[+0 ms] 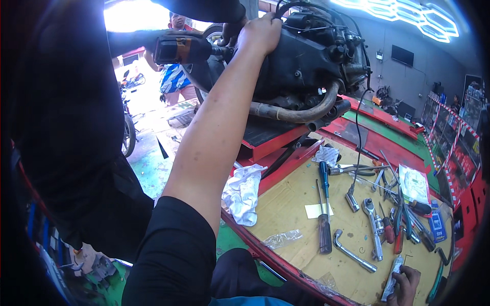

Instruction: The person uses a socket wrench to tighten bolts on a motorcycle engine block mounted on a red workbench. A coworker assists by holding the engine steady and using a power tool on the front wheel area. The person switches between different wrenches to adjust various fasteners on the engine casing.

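My left arm reaches up across the view to a dark scooter engine (301, 58). My left hand (259, 34) is closed over the upper edge of its black casing, with the fingertips partly hidden. Just left of it, a co-worker in black holds a black power wrench (178, 49) with its nose against the engine's side; that person's other hand is near mine. Low at the right, my right hand (405, 284) has its fingers bent around a white squeeze tube (392, 278) lying over the workbench. A curved exhaust pipe (291, 113) runs beneath the engine.
On the cardboard-topped bench (286, 209) lie a ratchet (372, 227), an L-shaped socket wrench (354, 253), screwdrivers (324, 232), pliers and other tools. A white rag (243, 194) hangs at its left edge. A black cable (359, 137) dangles from the engine. Another person stands behind.
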Demonstrator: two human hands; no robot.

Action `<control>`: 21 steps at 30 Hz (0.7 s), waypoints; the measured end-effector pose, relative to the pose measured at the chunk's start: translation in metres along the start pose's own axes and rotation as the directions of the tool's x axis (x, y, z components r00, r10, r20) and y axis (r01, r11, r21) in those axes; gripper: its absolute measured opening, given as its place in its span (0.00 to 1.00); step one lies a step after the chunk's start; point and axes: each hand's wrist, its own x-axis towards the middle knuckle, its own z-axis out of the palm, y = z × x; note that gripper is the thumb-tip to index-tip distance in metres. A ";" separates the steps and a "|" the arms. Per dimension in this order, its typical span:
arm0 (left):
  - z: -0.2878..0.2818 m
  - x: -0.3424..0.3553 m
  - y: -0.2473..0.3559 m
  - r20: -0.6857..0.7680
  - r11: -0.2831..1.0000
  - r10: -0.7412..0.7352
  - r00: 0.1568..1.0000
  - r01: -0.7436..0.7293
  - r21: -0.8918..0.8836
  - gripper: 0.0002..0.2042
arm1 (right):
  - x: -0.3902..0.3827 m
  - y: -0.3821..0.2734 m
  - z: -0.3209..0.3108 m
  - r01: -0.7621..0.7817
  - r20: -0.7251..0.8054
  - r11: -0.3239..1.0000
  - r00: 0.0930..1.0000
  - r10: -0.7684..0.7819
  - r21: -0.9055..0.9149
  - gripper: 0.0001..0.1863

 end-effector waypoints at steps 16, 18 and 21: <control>0.001 -0.001 0.001 -0.006 0.999 -0.014 1.000 0.015 0.037 0.27 | 0.001 -0.013 0.000 -0.033 0.007 0.999 0.999 0.033 -0.003 0.21; 0.000 -0.001 0.000 -0.007 0.999 -0.017 1.000 0.017 0.036 0.27 | 0.001 -0.013 -0.001 -0.034 0.012 0.999 0.999 0.034 -0.014 0.21; -0.002 -0.002 0.000 -0.002 0.999 -0.020 1.000 0.020 0.033 0.27 | 0.000 -0.006 0.001 0.001 0.000 1.000 1.000 -0.001 0.009 0.22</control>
